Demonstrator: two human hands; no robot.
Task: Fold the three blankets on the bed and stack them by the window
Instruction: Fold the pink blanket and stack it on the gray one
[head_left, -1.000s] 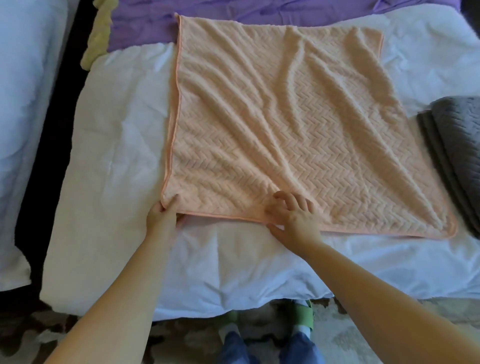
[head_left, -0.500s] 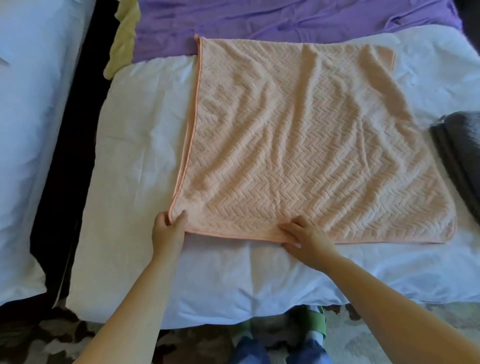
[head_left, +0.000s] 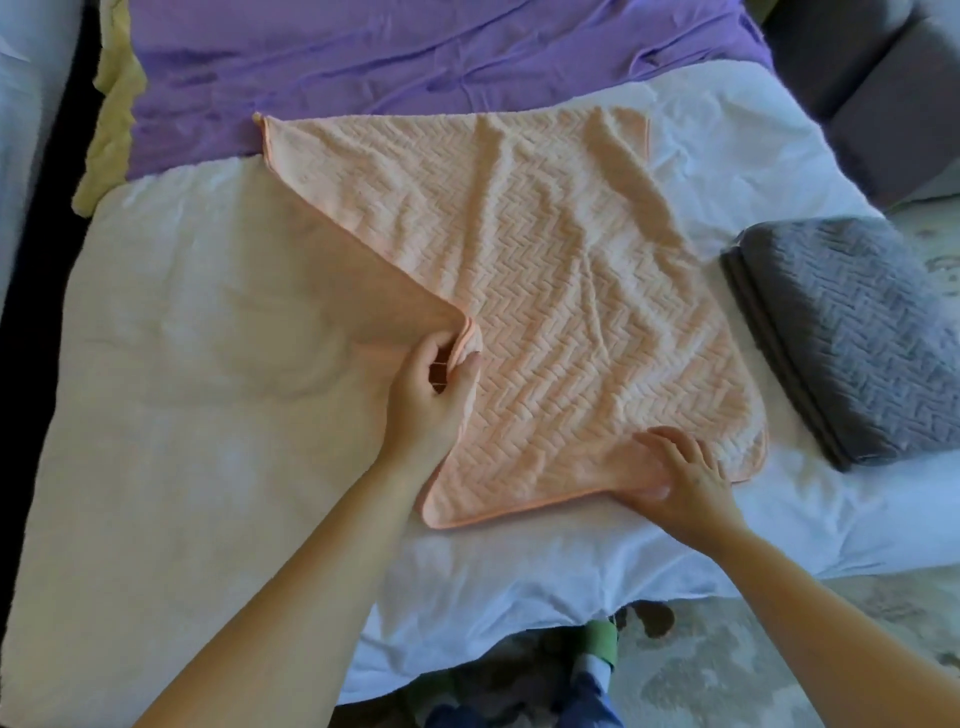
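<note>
Peach blanket (head_left: 561, 270): spread on the white bed (head_left: 208, 395), with its near hem close to the bed's near edge. Its near left corner is raised and turned in over the middle, so the plain underside is shown at the left.
Right hand (head_left: 680, 478): laid flat on the near hem, toward the near right corner, with the fingers straight and spread. Nothing is gripped and the cloth is only pressed down. The forearm is reached in from the near right.
Left hand (head_left: 431, 395): closed on the turned corner, with the hem pinched between thumb and curled fingers. The forearm is stretched in diagonally from the near left.
Step in hand: judged to be a left-over-right fold of the peach blanket.
Next move: the pinched corner would need to be carried to the right edge and matched there. The far left corner lies flat and would need bringing across too, or the fold would run diagonal.
Grey blanket (head_left: 841, 332): already folded, set at the bed's right side, near the peach one but apart from it.
Purple blanket (head_left: 415, 67): spread unfolded across the far part of the bed and taken to be the third. The peach blanket's far left corner is laid over it.
Window: not seen.
</note>
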